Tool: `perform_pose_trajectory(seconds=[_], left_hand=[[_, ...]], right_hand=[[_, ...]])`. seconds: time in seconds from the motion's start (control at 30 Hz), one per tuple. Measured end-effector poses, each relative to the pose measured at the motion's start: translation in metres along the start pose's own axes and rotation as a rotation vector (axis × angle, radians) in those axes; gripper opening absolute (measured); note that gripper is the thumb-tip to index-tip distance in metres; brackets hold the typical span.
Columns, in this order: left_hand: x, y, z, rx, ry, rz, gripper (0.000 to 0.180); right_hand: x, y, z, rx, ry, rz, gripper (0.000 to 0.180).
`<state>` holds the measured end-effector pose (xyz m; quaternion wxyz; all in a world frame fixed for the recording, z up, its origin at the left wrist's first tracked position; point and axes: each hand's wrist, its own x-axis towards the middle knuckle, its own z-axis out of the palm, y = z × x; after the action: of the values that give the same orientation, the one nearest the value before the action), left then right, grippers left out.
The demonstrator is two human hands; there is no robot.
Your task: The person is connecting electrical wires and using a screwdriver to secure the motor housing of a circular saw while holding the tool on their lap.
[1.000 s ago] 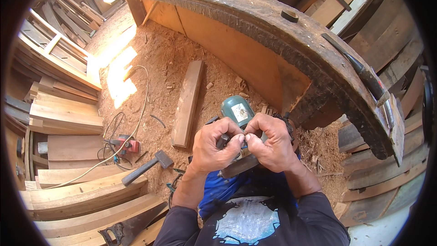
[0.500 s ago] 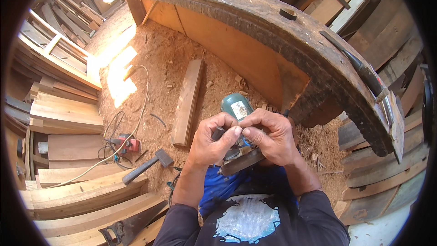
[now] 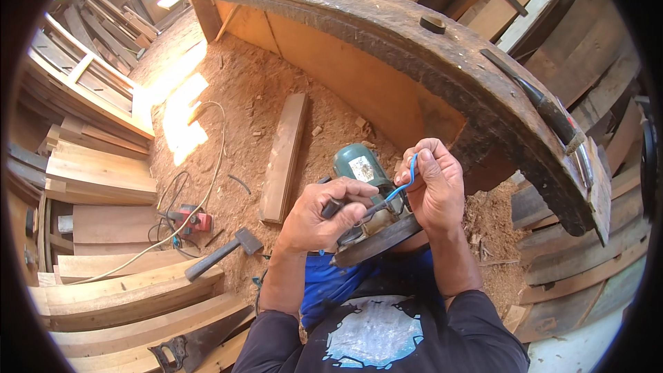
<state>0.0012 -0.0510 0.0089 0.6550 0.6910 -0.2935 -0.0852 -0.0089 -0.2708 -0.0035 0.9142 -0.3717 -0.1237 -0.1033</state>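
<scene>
Both hands are working close together over a green power tool (image 3: pixel 359 166) that is sitting in the person's lap, its dark round base (image 3: pixel 376 240) tilted toward the body. The left hand (image 3: pixel 324 214) is curling its grip shut around a dark handle or cord end (image 3: pixel 331 208) at the tool's side, fingers folded over it. The right hand (image 3: pixel 435 190) is pinching a thin blue wire (image 3: pixel 404 186) between thumb and fingertips, grip clamped on it, and the wire is arcing from the raised fingers down toward the tool's body between the two hands. Just past the hands, a big curved, weathered timber (image 3: pixel 442 62) is sweeping across the view, with a long tool (image 3: pixel 545 107) lying on its top edge at the right. On the sawdust floor (image 3: pixel 242 97) a short plank (image 3: pixel 284 155) is lying left of the tool, a hammer (image 3: pixel 221 254) is resting near the left forearm, and a pale cable (image 3: pixel 207 186) is trailing toward a small red device (image 3: pixel 190 220). Stacked boards (image 3: pixel 103 179) are lining the left side, and a handsaw (image 3: pixel 186 349) is lying at the bottom left.
</scene>
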Motion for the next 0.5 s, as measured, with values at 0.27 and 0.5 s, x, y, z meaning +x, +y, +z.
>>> perform_pose_trajectory(seconds=[0.27,0.5], left_hand=[[0.000,-0.005,0.001,-0.049,0.015,0.015,0.051],[0.000,-0.012,-0.002,-0.283,0.007,-0.064,0.035]], right_hand=[[0.003,-0.001,-0.003,0.019,0.048,0.056,0.010],[0.004,-0.004,-0.002,0.014,0.059,0.032,0.010]])
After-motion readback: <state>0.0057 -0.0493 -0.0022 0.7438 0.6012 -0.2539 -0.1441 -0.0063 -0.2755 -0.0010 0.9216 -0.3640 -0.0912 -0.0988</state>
